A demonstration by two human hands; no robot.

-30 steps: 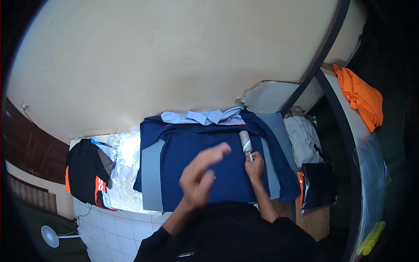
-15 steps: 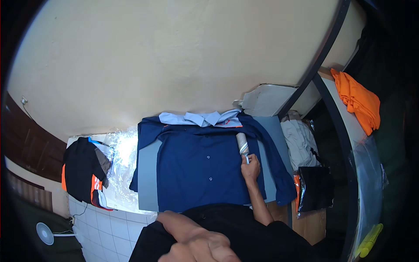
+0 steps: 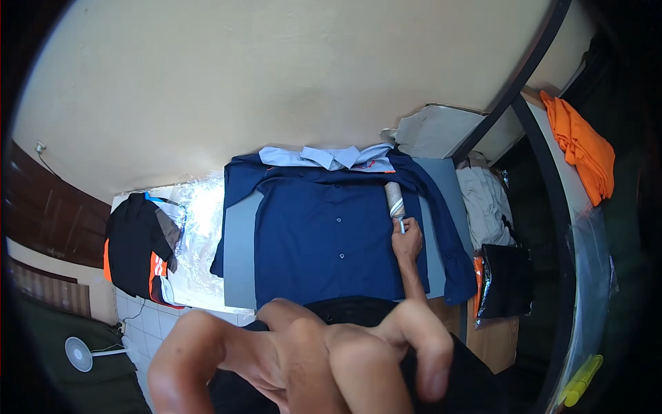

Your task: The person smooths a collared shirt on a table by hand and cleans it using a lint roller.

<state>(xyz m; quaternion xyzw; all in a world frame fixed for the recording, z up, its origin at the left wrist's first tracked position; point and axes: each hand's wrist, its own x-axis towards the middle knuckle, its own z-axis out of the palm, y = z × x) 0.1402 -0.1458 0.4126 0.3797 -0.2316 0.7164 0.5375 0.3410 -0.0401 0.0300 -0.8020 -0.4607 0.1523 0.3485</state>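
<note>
My right hand [image 3: 407,240] grips the handle of a lint roller [image 3: 394,199], whose pale cylinder rests against the right side of a navy button-up shirt [image 3: 303,234]. The shirt lies front up with its sleeves out to both sides, and a light grey-blue collar section [image 3: 329,157] is at its far end. Close to the camera and very large, my left hand [image 3: 303,355] has its fingers bent and spread apart, with nothing seen in them. It covers the near part of the view, including much of my black top.
Under the shirt is a grey board [image 3: 239,276]. A black and orange garment [image 3: 138,241] and clear plastic [image 3: 196,228] lie to the left. Grey clothing [image 3: 484,203] and a black packaged garment [image 3: 507,283] are at right, with orange cloth [image 3: 579,145] on a shelf.
My left hand has risen closer to the camera and its fingers have spread. The view has tilted slightly, so the table appears higher. My right hand keeps the lint roller at about the same spot.
</note>
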